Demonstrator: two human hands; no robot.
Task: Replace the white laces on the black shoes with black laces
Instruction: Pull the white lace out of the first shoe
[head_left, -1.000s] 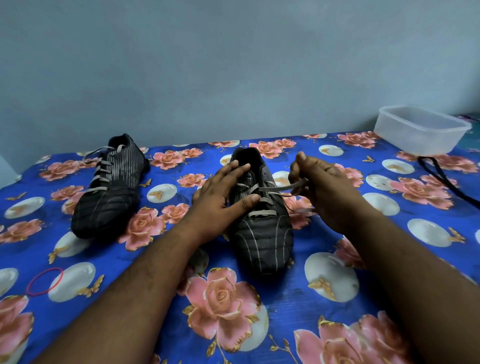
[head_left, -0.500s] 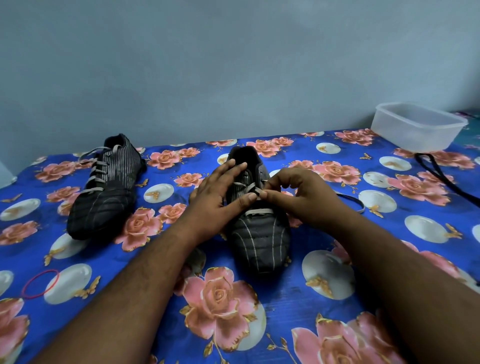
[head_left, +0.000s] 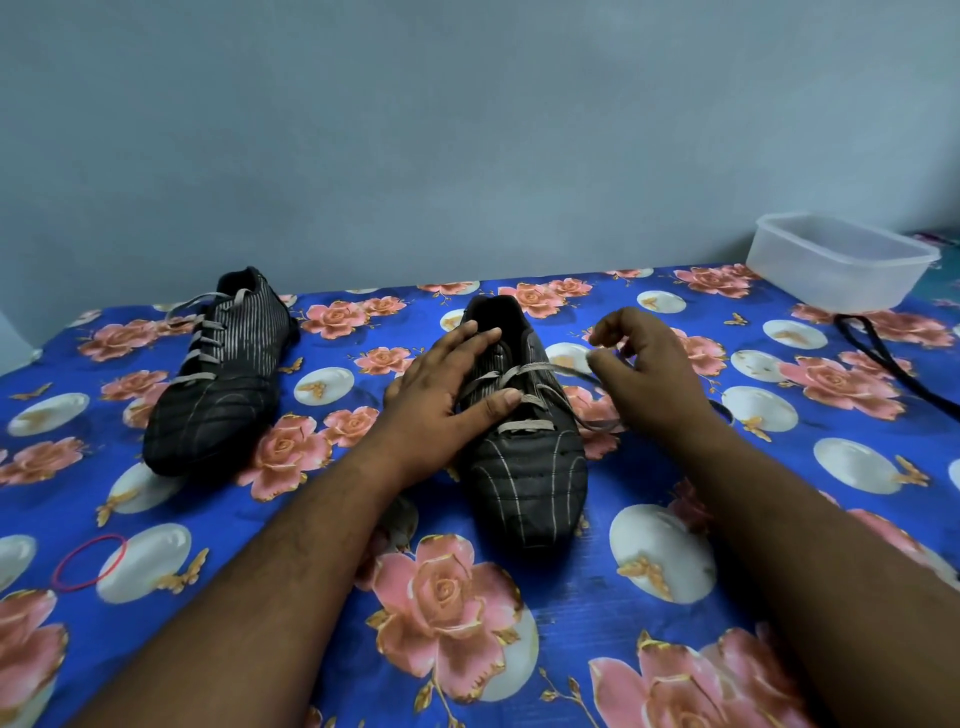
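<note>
White lace (head_left: 524, 370) is partly unthreaded on the near shoe (head_left: 524, 447), which lies at centre of the flowered cloth (head_left: 779, 597), toe toward the wearer. Head view, the only one: left hand (head_left: 441, 395) lies flat on the shoe with fingers straight, pressing it down, gripping nothing; right hand (head_left: 649, 374) has its grip pinched on the lace strand drawn out to the shoe's right. Judgement: step in hand is pulling the lace free of the upper eyelets. To do it well, keep the left palm pinning the shoe, draw the strand along the eyelet's line rather than across it, and loosen each crossing before the next pull so nothing snags. Count: two black shoes, the second (head_left: 218, 374) well apart at left and fully laced in white; black laces (head_left: 893, 364) at right, number cannot be told; one clear tub (head_left: 841, 270); one red rubber band (head_left: 88, 564).
</note>
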